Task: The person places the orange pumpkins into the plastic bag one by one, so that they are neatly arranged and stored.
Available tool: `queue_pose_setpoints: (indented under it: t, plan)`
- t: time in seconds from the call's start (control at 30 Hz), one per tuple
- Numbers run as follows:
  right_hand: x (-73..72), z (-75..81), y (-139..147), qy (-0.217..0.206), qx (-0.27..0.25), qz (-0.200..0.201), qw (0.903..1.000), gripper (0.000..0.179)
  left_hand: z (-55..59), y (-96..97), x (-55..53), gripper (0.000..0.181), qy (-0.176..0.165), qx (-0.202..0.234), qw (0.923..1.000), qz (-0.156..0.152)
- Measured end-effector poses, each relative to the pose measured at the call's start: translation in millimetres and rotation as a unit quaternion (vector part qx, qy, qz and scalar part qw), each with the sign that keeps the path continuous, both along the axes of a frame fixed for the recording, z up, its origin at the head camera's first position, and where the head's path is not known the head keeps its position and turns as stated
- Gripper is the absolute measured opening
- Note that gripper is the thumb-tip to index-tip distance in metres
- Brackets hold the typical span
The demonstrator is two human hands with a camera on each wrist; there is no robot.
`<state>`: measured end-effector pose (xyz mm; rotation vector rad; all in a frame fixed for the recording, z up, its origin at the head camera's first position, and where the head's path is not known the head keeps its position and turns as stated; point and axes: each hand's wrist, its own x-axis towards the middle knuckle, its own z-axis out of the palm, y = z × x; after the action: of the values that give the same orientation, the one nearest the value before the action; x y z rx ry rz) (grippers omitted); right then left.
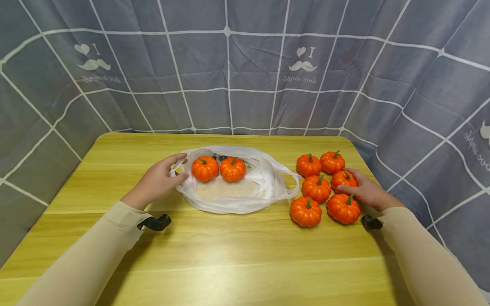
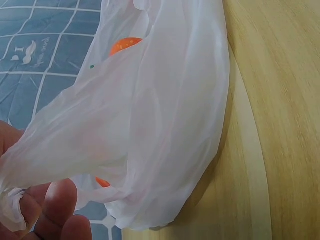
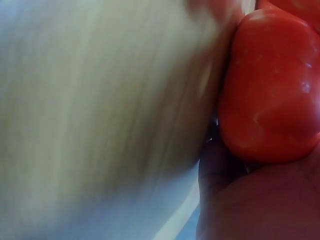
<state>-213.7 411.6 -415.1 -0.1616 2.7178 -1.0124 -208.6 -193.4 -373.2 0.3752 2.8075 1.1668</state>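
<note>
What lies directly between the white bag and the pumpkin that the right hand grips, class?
Another orange pumpkin lies between the white bag and the gripped pumpkin, as the head view shows.

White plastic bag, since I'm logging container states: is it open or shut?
Open: the head view shows the bag spread wide, two pumpkins visible inside, and the left hand holding one handle.

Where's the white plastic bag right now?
In the head view, the white bag lies near the middle of the table, its left end held by the left hand, with six orange pumpkins to its right.
</note>
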Motion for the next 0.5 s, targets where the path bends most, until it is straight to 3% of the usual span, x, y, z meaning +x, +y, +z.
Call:
queue_pose_setpoints:
  t: [0.5]
  plan:
    - [-4.2, -4.9, 3.4, -0.017, -0.005, -0.009, 0.9998, 0.082, -2.9, 0.3, 0.3, 0.068, 0.0, -0.001, 1.0, 0.0]
